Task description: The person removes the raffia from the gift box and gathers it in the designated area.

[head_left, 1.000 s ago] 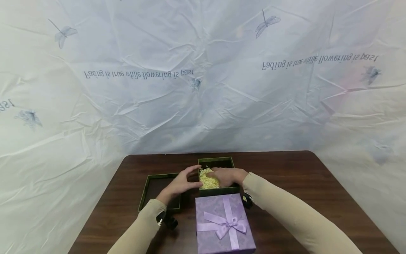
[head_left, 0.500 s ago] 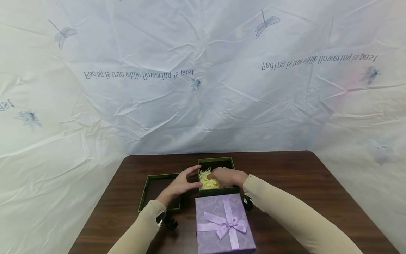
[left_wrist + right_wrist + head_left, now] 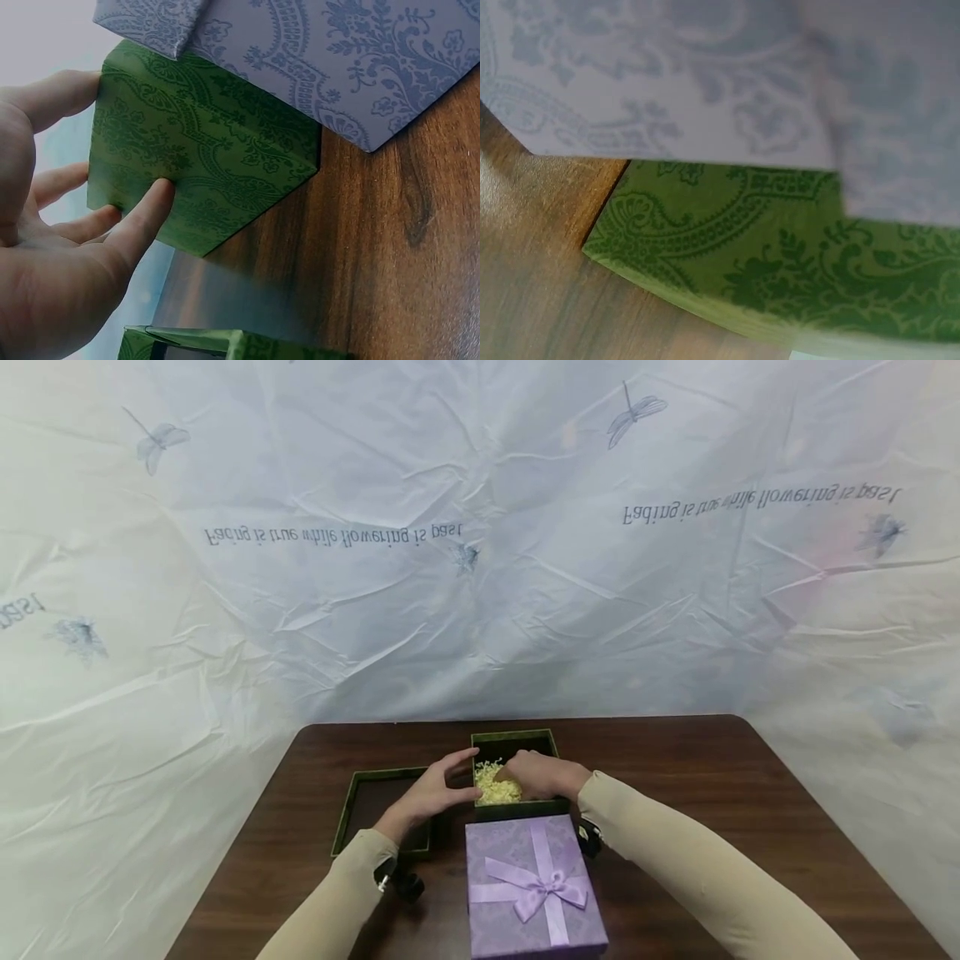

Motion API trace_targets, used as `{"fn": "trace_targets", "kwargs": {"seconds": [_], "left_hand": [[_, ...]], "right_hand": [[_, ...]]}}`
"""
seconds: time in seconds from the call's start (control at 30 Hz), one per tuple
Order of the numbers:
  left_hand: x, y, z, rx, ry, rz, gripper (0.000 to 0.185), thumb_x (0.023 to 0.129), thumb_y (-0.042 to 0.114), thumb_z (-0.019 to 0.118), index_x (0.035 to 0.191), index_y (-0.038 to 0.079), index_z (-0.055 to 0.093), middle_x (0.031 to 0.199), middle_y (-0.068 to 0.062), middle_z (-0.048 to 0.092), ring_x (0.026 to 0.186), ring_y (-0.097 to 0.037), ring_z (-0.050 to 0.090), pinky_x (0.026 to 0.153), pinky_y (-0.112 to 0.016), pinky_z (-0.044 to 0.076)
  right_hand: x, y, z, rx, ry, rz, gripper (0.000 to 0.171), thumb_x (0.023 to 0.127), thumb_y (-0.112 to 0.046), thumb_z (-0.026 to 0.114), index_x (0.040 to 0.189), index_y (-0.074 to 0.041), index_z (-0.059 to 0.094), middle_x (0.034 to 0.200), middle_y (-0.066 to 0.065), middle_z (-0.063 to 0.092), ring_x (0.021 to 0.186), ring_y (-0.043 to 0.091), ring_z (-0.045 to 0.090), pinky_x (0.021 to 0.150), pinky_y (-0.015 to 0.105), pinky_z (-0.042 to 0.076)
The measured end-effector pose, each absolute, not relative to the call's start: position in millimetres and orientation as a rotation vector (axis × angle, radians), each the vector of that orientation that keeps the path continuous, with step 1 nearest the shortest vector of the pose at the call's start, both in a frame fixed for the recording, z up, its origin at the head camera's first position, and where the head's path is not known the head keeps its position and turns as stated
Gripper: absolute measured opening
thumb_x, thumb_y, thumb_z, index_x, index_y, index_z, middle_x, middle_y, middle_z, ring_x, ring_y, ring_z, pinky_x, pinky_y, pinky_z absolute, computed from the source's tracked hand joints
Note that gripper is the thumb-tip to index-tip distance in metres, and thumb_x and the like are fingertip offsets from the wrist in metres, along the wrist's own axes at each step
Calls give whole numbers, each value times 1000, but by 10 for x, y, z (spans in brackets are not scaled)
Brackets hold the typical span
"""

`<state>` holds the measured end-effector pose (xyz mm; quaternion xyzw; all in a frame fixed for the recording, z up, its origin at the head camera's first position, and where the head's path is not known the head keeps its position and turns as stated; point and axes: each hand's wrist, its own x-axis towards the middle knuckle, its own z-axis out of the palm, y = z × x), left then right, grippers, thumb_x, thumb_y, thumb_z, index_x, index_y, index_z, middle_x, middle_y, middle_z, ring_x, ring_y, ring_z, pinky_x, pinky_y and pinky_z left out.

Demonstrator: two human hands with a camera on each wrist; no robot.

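Green patterned gift box (image 3: 517, 772): open, lidless, mid-table, just beyond the purple box; holds pale yellow shredded paper filling (image 3: 497, 783), heaped toward the left half of the interior.

Right hand (image 3: 542, 775): inside the green box, laid on the filling from the right; fingers bent down into the shreds. Cannot tell whether any shreds are pinched. Hand itself not seen in the right wrist view, only green and purple box walls.

Left hand (image 3: 429, 795): against the left outer wall of the green box. Fingers apart and straight, thumb (image 3: 142, 225) flat on the patterned side, fingertips reaching to the top rim; nothing gripped.

Green lid (image 3: 381, 810): upturned, hollow side up, left of the green box, partly under the left forearm.

Purple gift box (image 3: 534, 885): closed, damask print, lilac ribbon with bow (image 3: 542, 889) on the lid; near edge of table, touching or just beside the near wall of the green box.

Table (image 3: 712, 793): dark brown wood grain.

Backdrop (image 3: 480, 543): crinkled white sheet with dragonfly prints and lines of printed text, behind and on both sides.

Sleeves: beige, both forearms.
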<state>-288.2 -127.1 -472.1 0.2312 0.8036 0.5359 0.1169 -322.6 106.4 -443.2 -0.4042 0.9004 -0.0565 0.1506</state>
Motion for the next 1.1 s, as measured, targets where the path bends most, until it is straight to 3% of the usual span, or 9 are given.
{"fn": "trace_targets", "kwargs": {"seconds": [0.2, 0.33, 0.43, 0.57, 0.67, 0.8, 0.97, 1.1], "left_hand": [[-2780, -1239, -4510, 687, 2320, 1593, 71, 89, 11, 71, 150, 5, 35, 156, -20, 30, 139, -43, 34, 105, -59, 39], [-2800, -1228, -4538, 674, 2306, 1594, 74, 89, 9, 71, 151, 4, 33, 157, -20, 28, 140, -43, 33, 106, -60, 37], [-2867, -1236, -4670, 668, 2307, 1599, 75, 89, 10, 72, 152, 4, 31, 157, -19, 27, 140, -43, 32, 106, -60, 37], [-2896, -1252, -4747, 664, 2316, 1604, 75, 88, 15, 73, 152, 9, 33, 157, -16, 30, 140, -40, 34, 106, -58, 39], [-2895, -1257, -4762, 673, 2322, 1606, 75, 88, 19, 74, 151, 10, 35, 157, -14, 31, 140, -39, 35, 105, -56, 40], [-2893, -1258, -4765, 675, 2320, 1609, 77, 87, 24, 75, 152, 12, 35, 156, -13, 32, 140, -40, 35, 105, -56, 41], [-2882, -1260, -4757, 677, 2323, 1614, 77, 87, 24, 76, 151, 10, 36, 156, -15, 33, 139, -40, 36, 104, -55, 42], [-2891, -1255, -4758, 671, 2322, 1619, 75, 87, 21, 75, 151, 10, 36, 156, -16, 33, 139, -39, 36, 105, -56, 41]], "right_hand": [[-3225, 1090, -4410, -1125, 2614, -217, 54, 82, 11, 66, 129, -15, 64, 124, 5, 67, 78, 8, 67, 74, 22, 52], [-3221, 1109, -4408, -1116, 2621, -253, 55, 82, 12, 63, 130, -14, 64, 124, 6, 67, 62, 5, 61, 67, 21, 47], [-3213, 1110, -4398, -1123, 2620, -257, 54, 81, 11, 65, 130, -14, 64, 125, 5, 67, 68, 7, 63, 67, 22, 48], [-3191, 1103, -4369, -1139, 2627, -247, 54, 80, 9, 69, 129, -14, 64, 126, 4, 66, 89, 11, 67, 75, 22, 52], [-3184, 1104, -4361, -1142, 2632, -251, 55, 80, 9, 68, 129, -14, 65, 126, 5, 66, 80, 9, 67, 74, 22, 52], [-3187, 1112, -4349, -1131, 2638, -261, 55, 80, 11, 66, 129, -13, 64, 125, 6, 67, 55, 1, 53, 64, 21, 46], [-3189, 1121, -4308, -1127, 2648, -270, 57, 79, 10, 66, 131, -12, 63, 128, 7, 65, 46, 3, 29, 54, 21, 37], [-3189, 1138, -4258, -1112, 2644, -314, 59, 79, 10, 66, 133, -11, 61, 127, 9, 65, 45, 6, 21, 49, 22, 34]]}}
